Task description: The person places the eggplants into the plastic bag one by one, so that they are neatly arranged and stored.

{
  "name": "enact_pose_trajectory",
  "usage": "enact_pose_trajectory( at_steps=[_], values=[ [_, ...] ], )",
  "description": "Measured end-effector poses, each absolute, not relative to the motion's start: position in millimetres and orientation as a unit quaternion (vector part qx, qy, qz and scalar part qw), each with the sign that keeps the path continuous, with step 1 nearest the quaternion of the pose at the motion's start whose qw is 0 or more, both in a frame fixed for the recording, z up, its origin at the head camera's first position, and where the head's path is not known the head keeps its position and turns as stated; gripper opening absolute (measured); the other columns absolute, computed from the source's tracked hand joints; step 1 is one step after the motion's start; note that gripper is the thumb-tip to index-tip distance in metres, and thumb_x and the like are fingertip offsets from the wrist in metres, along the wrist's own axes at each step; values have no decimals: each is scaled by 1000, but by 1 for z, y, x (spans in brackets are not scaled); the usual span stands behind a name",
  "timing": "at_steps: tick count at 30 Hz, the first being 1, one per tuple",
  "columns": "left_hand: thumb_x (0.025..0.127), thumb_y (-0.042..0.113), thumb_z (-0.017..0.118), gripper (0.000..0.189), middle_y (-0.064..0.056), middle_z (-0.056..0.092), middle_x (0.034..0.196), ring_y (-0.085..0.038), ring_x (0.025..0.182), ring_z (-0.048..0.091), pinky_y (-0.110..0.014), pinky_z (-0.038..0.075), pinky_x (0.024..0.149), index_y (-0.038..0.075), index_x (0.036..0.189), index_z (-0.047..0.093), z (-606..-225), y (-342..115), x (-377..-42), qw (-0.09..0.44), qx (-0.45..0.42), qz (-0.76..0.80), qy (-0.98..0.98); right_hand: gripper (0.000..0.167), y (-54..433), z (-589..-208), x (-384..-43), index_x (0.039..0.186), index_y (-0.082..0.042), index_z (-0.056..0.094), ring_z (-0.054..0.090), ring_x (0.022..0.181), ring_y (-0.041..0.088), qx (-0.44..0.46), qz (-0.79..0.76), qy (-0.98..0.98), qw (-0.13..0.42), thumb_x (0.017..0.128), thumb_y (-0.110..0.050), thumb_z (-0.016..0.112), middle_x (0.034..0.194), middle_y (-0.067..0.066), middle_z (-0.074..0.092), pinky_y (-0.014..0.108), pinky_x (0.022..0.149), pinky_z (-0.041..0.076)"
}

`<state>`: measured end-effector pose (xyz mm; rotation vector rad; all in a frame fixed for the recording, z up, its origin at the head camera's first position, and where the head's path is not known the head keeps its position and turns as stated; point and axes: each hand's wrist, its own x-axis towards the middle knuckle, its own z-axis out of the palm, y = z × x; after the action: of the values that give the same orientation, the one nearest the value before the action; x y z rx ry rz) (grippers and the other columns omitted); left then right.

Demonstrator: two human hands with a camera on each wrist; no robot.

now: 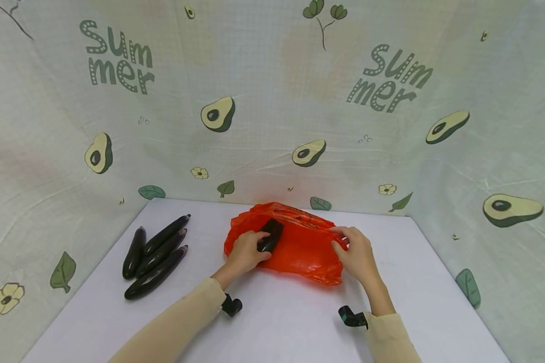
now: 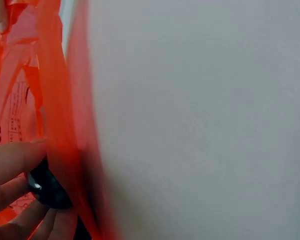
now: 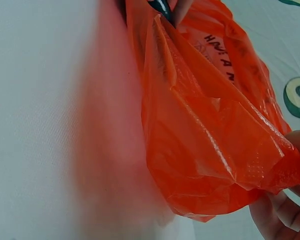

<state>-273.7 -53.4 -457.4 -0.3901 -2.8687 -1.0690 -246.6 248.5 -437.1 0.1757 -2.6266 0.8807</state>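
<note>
A red plastic bag [image 1: 300,252] lies spread on the white table, its mouth gaping. My left hand [image 1: 246,250] grips a dark eggplant [image 1: 272,236] at the bag's mouth, thumb on the near side and fingers on the far side. In the left wrist view the eggplant [image 2: 49,187] shows between the fingers, partly hidden behind the red plastic. At the bag's right edge my right hand [image 1: 357,252] pinches the plastic. The right wrist view shows the thumb over the bag [image 3: 210,145] and the other fingers beneath it.
Several more eggplants [image 1: 156,272] lie grouped on the left of the table [image 1: 290,322]. A cloth printed with avocados and leaves [image 1: 263,60] hangs behind and along both sides. Small black cameras [image 1: 351,316] are strapped to both wrists.
</note>
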Motion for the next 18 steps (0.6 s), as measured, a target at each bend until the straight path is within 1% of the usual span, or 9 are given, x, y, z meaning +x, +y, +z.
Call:
enact_pose_trajectory(
  at_steps=[4, 7, 10, 18],
  values=[
    [88, 19, 89, 50, -16, 69, 119, -30, 109, 62, -52, 56, 95, 10, 134, 73, -459, -55, -275, 35, -123, -331, -935, 31, 249, -437, -248, 128, -8, 74, 62, 94, 27, 69, 308, -929, 191, 97, -6, 75, 108, 13, 69, 39, 80, 60],
    [88, 19, 89, 47, -16, 70, 117, -30, 108, 62, -52, 55, 96, 10, 132, 75, -460, -56, -275, 41, -117, -328, -937, 31, 249, -437, -248, 128, -8, 74, 62, 94, 27, 71, 307, -929, 193, 97, -6, 75, 108, 13, 69, 38, 79, 59],
    [87, 19, 89, 47, -16, 70, 117, -31, 109, 63, -52, 55, 97, 10, 130, 75, -462, -57, -276, 51, -111, -329, -937, 31, 249, -437, -248, 128, -8, 74, 61, 93, 27, 70, 306, -930, 191, 97, -6, 75, 107, 13, 69, 36, 78, 58],
    [87, 22, 90, 48, -16, 69, 123, -32, 114, 65, -52, 57, 101, 9, 131, 74, -468, -60, -280, 75, -82, -332, -937, 32, 248, -436, -246, 128, -8, 73, 62, 94, 28, 66, 313, -929, 187, 97, -5, 75, 109, 14, 69, 40, 79, 61]
  ],
)
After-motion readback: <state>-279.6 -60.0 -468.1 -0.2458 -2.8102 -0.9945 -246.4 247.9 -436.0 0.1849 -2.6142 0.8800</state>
